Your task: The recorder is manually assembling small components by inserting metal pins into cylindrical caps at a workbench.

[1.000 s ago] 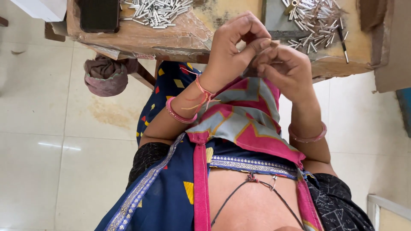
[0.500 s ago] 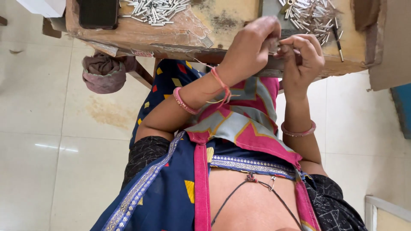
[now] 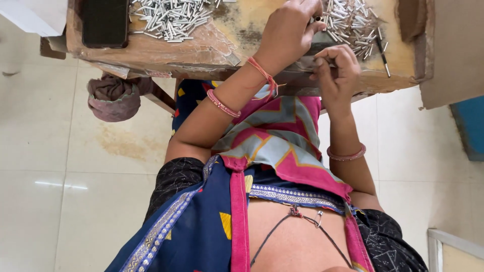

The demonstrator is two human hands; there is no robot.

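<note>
Shiny metal pins; rough worn wooden table; glossy floor tiles

I see a black phone lying flat at the bench's left end, a bundled brownish cloth under that edge, and pale floor tiles with a stain.

Pale glossy floor tiles catch a streak of light, with a brownish stain beneath the worn wooden tabletop; a blue panel stands at the side.
</note>
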